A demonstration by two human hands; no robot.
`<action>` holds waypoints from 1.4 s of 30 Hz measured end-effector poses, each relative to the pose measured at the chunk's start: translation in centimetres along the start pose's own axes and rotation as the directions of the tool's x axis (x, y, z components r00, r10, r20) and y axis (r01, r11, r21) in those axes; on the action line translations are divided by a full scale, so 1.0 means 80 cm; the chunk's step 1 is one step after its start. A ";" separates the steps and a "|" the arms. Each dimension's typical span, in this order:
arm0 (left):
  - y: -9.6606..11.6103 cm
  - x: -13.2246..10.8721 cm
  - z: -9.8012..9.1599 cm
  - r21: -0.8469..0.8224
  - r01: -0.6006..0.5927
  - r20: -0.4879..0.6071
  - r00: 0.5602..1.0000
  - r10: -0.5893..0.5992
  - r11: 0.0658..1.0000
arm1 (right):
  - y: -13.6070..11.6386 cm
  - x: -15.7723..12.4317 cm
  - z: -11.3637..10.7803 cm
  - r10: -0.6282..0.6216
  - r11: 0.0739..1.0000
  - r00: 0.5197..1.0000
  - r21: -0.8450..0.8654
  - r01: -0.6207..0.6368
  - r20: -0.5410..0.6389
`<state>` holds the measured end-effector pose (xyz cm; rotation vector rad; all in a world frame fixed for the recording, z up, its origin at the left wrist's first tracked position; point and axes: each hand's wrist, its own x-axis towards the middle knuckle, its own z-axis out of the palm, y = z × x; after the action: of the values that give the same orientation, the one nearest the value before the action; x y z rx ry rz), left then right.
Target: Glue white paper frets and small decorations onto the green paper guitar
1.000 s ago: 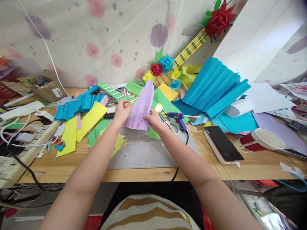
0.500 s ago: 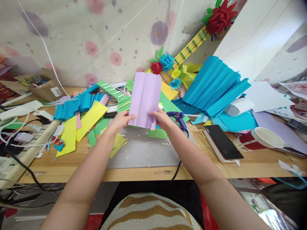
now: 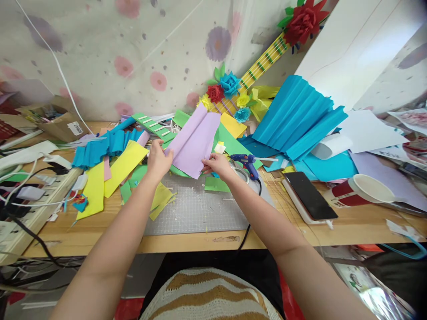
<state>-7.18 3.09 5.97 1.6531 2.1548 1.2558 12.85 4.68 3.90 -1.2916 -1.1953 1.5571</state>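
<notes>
A creased lilac paper sheet [image 3: 195,140] is held above the grey cutting mat [image 3: 196,209], tilted to the right. My left hand [image 3: 158,158] pinches its left edge. Its lower right corner is gripped by my right hand [image 3: 216,165]. Both hands are closed on the sheet. A blue glue gun [image 3: 245,161] and scissors lie just right of my right hand.
Yellow [image 3: 123,166], green and blue [image 3: 100,149] paper strips litter the wooden table. A pleated blue fan [image 3: 300,120] and a paper guitar with flowers [image 3: 247,84] lean at the back. A phone [image 3: 308,195] and red cup [image 3: 360,191] lie right; cables and a power strip [image 3: 30,195] left.
The lilac sheet was crumpled, then spread upright facing me, and now leans right. My left hand moved up its left edge; my right hand stayed at the lower right corner.
</notes>
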 end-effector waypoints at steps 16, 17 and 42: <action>-0.003 -0.085 0.041 -0.281 -0.206 0.206 0.941 0.268 0.938 | 0.021 -0.020 -0.013 -0.400 0.712 0.853 -0.473 0.519 0.335; -0.005 -0.086 0.044 -0.237 -0.255 0.177 0.937 0.299 0.938 | 0.023 -0.020 -0.012 -0.407 0.623 0.837 -0.559 0.547 0.366; -0.036 -0.094 0.055 -0.095 -0.497 0.102 0.857 0.505 0.862 | 0.050 -0.013 0.014 -0.663 0.100 0.594 -0.733 0.673 0.455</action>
<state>-3.88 -1.17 -1.45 2.2907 1.6388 1.2737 11.96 2.45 0.37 -0.9349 -2.3342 0.1291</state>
